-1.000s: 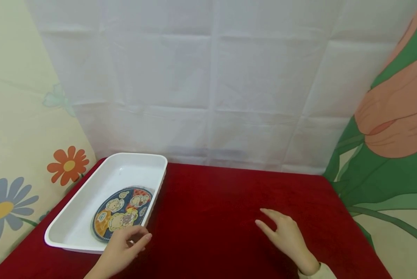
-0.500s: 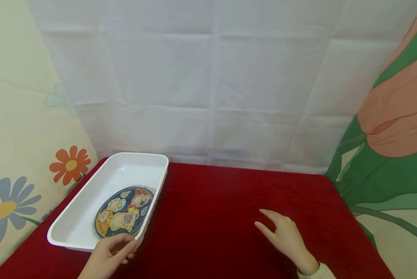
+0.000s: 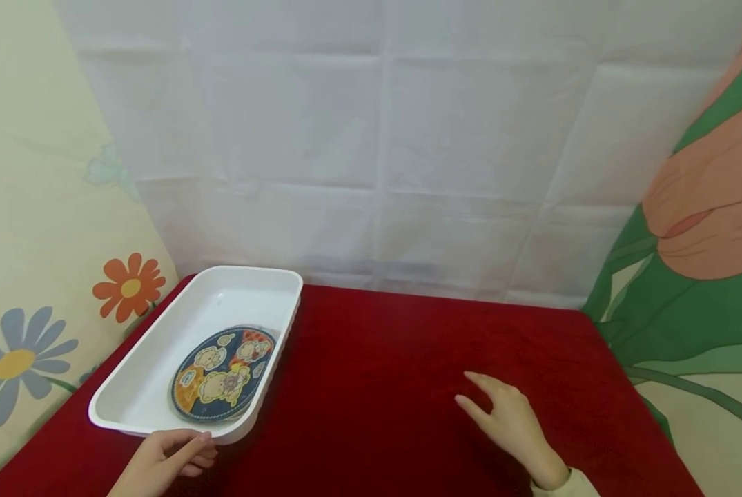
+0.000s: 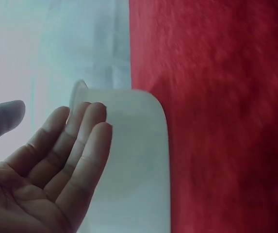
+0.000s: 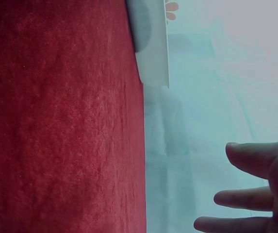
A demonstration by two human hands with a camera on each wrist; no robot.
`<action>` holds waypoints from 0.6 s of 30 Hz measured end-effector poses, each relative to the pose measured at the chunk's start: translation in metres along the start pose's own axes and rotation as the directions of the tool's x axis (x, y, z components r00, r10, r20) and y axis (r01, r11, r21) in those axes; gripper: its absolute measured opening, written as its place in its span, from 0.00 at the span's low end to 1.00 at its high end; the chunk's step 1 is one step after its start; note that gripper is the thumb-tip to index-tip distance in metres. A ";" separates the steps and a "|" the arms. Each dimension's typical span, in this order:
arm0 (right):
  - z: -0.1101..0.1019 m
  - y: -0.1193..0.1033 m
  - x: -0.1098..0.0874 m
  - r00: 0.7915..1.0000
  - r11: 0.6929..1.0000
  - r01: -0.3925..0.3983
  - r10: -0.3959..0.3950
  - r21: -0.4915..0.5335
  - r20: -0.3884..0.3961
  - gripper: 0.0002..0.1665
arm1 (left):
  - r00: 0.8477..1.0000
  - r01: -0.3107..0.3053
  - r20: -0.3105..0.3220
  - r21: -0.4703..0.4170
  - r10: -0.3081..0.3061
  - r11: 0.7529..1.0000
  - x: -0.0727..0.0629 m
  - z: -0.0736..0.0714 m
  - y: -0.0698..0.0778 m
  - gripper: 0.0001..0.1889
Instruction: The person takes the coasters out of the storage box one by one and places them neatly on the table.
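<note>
A white rectangular tray (image 3: 159,331) stands on the left of the red cloth. In it lies a round, flat, dark blue piece (image 3: 223,373) printed with cartoon bears and waffle pictures, with a clear edge around it. My left hand (image 3: 167,461) is at the tray's near edge, fingers loosely bent and thumb apart; in the left wrist view the left hand (image 4: 56,170) holds nothing. Whether its fingertips touch the tray I cannot tell. Over the right part of the cloth my right hand (image 3: 509,424) hovers with fingers loosely extended, and the right hand (image 5: 255,189) holds nothing.
Red cloth (image 3: 383,373) covers the table. A creased white sheet (image 3: 371,152) hangs behind it. Flower-printed cloths stand at the left (image 3: 29,207) and right (image 3: 712,304).
My left hand has moved left and slightly down along the tray's near edge, away from its near right corner. The head view has shifted slightly. My right hand has stayed in place.
</note>
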State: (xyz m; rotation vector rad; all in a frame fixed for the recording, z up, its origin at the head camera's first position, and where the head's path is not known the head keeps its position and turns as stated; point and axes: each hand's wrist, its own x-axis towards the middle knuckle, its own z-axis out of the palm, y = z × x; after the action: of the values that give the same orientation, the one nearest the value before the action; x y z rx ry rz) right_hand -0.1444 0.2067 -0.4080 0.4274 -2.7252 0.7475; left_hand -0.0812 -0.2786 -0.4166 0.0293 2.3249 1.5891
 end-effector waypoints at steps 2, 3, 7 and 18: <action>0.001 0.000 0.000 1.000 1.000 0.006 -0.006 0.000 -0.003 0.25 | 0.999 0.036 -0.016 0.000 -0.036 0.999 -0.001 -0.003 -0.004 0.27; 0.001 0.000 0.000 1.000 1.000 0.009 -0.009 0.002 -0.005 0.25 | 0.998 0.055 -0.017 -0.011 -0.055 0.998 -0.001 -0.004 -0.006 0.28; 0.002 0.001 0.001 1.000 1.000 0.016 -0.016 0.004 -0.013 0.24 | 0.991 0.131 -0.016 -0.082 -0.133 0.988 0.001 -0.012 -0.017 0.31; 0.002 0.000 0.003 1.000 1.000 -0.006 0.005 0.017 0.020 0.25 | 0.936 0.331 -0.017 -0.309 -0.353 0.892 0.008 -0.034 -0.034 0.45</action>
State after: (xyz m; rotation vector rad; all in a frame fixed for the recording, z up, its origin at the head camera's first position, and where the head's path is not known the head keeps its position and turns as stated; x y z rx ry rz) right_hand -0.1474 0.2056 -0.4087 0.4338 -2.7418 0.7722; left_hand -0.0930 -0.3208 -0.4390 -0.4909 1.9689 1.7556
